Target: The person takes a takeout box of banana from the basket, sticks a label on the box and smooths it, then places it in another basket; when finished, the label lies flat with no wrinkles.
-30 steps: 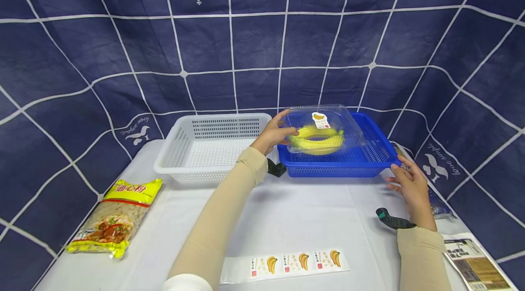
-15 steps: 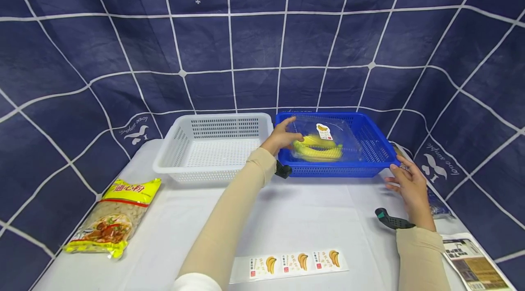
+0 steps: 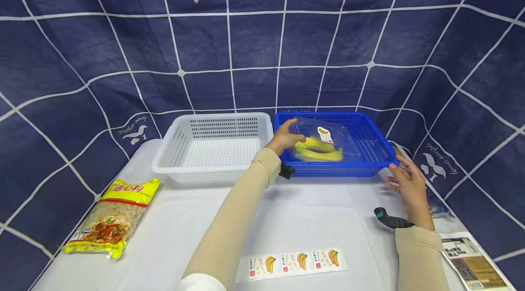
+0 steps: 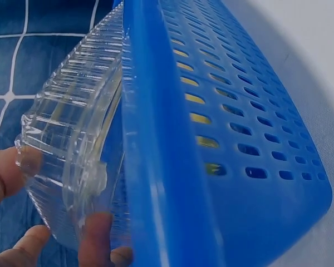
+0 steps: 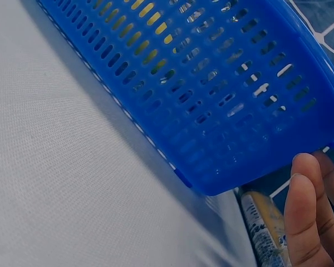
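Note:
A clear plastic clamshell box (image 3: 346,142) with bananas (image 3: 317,150) inside lies tilted in the blue basket (image 3: 336,171). A banana sticker (image 3: 324,134) is on its lid. My left hand (image 3: 284,137) grips the box's left end. In the left wrist view, the fingertips (image 4: 94,239) sit on either side of the ribbed box end (image 4: 61,144), behind the basket rim. My right hand (image 3: 410,186) is at the basket's front right corner, its fingertips touching the rim. The right wrist view shows those loosely bent fingers (image 5: 303,206) by the end wall.
A white basket (image 3: 172,170) stands left of the blue one. A yellow food bag (image 3: 115,218) lies at left, and a banana sticker strip (image 3: 295,263) at the front. Packets (image 3: 476,263) lie along the right side. A dark checked cloth (image 3: 254,44) hangs behind.
My left hand has lowered the banana box into the blue basket, moving slightly right. The right hand has stayed at the basket's corner.

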`<action>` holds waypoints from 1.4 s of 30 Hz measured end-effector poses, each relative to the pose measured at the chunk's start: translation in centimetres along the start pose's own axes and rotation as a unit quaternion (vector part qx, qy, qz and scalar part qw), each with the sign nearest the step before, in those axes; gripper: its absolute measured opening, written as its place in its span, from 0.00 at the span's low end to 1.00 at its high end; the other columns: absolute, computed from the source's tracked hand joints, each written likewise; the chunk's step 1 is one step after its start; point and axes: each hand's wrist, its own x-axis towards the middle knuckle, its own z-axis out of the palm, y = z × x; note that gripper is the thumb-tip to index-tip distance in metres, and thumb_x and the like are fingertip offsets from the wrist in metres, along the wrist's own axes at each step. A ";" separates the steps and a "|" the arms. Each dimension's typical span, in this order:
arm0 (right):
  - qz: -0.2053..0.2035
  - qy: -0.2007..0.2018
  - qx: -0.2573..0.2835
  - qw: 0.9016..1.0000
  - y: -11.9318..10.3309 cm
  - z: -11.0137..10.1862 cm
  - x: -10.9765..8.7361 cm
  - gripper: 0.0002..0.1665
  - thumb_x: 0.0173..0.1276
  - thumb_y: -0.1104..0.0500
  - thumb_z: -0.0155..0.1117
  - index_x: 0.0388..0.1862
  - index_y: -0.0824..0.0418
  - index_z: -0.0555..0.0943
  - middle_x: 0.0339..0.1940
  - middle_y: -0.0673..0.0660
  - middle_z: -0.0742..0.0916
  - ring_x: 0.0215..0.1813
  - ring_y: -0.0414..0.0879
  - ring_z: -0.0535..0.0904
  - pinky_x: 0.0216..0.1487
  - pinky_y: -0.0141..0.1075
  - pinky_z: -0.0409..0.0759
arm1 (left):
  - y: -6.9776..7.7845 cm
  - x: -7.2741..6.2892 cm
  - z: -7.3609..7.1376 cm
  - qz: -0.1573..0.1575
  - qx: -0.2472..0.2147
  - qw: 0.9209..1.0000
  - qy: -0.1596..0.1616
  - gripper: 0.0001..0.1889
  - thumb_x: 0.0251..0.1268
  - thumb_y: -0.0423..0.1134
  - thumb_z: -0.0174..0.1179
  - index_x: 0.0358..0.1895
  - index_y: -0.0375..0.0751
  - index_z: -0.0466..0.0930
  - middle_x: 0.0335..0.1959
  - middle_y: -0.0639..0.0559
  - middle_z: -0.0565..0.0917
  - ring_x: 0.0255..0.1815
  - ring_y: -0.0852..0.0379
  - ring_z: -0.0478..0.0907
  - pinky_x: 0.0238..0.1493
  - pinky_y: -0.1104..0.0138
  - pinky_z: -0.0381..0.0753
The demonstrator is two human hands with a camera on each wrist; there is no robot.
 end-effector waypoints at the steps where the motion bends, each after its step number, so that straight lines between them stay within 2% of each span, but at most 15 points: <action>1: 0.000 0.001 -0.001 1.000 0.0 0.0 0.0 0.31 0.82 0.54 0.66 0.80 0.49 0.72 0.39 0.34 0.89 0.32 0.36 0.87 0.32 0.28 0.87 | 0.0 0.0 0.0 -0.003 0.001 1.000 0.001 0.43 0.71 0.29 0.69 0.87 0.45 0.59 0.85 0.38 0.63 0.39 0.50 0.81 0.46 0.59 0.88; 3: -0.001 0.001 -0.003 1.000 -0.1 0.1 0.0 0.31 0.82 0.54 0.66 0.80 0.49 0.71 0.39 0.35 0.89 0.32 0.36 0.87 0.32 0.28 0.87 | 0.0 0.0 0.1 -0.010 0.001 1.000 0.002 0.44 0.73 0.31 0.69 0.87 0.44 0.58 0.85 0.37 0.63 0.42 0.45 0.84 0.51 0.57 0.88; 6: -0.003 -0.001 -0.001 1.000 -0.1 0.1 0.0 0.31 0.83 0.54 0.66 0.80 0.49 0.71 0.40 0.35 0.89 0.32 0.36 0.87 0.33 0.28 0.87 | -0.1 0.1 0.3 -0.019 -0.003 1.000 0.000 0.44 0.75 0.34 0.70 0.88 0.43 0.56 0.85 0.36 0.63 0.54 0.38 0.86 0.61 0.53 0.85; 9: -0.004 -0.004 0.005 1.000 0.0 0.0 0.0 0.29 0.83 0.55 0.66 0.78 0.49 0.72 0.40 0.36 0.90 0.32 0.36 0.87 0.32 0.28 0.87 | -0.2 0.2 0.4 -0.023 -0.005 1.000 0.000 0.43 0.76 0.37 0.69 0.87 0.42 0.55 0.85 0.36 0.62 0.68 0.36 0.81 0.70 0.49 0.80; 12: -0.007 -0.006 0.011 1.000 0.0 0.0 0.0 0.27 0.83 0.56 0.66 0.77 0.48 0.73 0.39 0.36 0.90 0.32 0.36 0.88 0.32 0.28 0.87 | -0.2 0.2 0.5 -0.024 -0.003 1.000 0.003 0.43 0.76 0.37 0.70 0.87 0.41 0.56 0.85 0.36 0.62 0.75 0.37 0.74 0.73 0.49 0.76; 15: -0.010 -0.005 0.011 1.000 -0.1 0.1 0.0 0.27 0.83 0.55 0.66 0.76 0.48 0.73 0.39 0.36 0.90 0.31 0.36 0.88 0.32 0.28 0.87 | -0.1 0.4 0.5 -0.026 -0.004 1.000 0.005 0.43 0.75 0.36 0.70 0.87 0.40 0.56 0.85 0.36 0.62 0.76 0.38 0.72 0.74 0.50 0.76; 20: -0.013 -0.006 0.013 1.000 -0.1 0.1 0.0 0.27 0.82 0.55 0.66 0.76 0.47 0.73 0.38 0.36 0.89 0.31 0.37 0.88 0.32 0.28 0.87 | -0.1 0.4 0.4 -0.036 0.011 0.999 -0.001 0.44 0.75 0.38 0.70 0.87 0.40 0.56 0.85 0.37 0.62 0.81 0.37 0.67 0.79 0.48 0.68; 24: -0.011 -0.006 0.012 1.000 -0.1 0.1 0.0 0.27 0.82 0.55 0.66 0.76 0.47 0.73 0.38 0.35 0.89 0.31 0.37 0.88 0.32 0.28 0.86 | -0.3 0.4 0.5 -0.046 0.022 0.999 -0.014 0.44 0.77 0.41 0.68 0.88 0.42 0.54 0.87 0.38 0.59 0.85 0.37 0.60 0.82 0.45 0.62; 30: -0.007 -0.004 0.008 1.000 0.0 0.1 0.0 0.29 0.82 0.55 0.66 0.78 0.48 0.72 0.38 0.35 0.89 0.32 0.37 0.88 0.32 0.28 0.87 | -0.4 0.3 0.9 -0.063 0.026 0.997 -0.026 0.45 0.79 0.43 0.66 0.89 0.42 0.49 0.88 0.39 0.55 0.87 0.38 0.54 0.84 0.46 0.58; 42: 0.014 0.013 -0.004 1.000 -0.1 0.4 0.0 0.31 0.82 0.53 0.66 0.80 0.48 0.71 0.38 0.34 0.88 0.31 0.36 0.87 0.32 0.28 0.86 | -0.2 0.1 0.9 -0.077 0.014 0.996 -0.039 0.47 0.79 0.45 0.65 0.90 0.45 0.45 0.89 0.40 0.51 0.88 0.38 0.52 0.85 0.44 0.55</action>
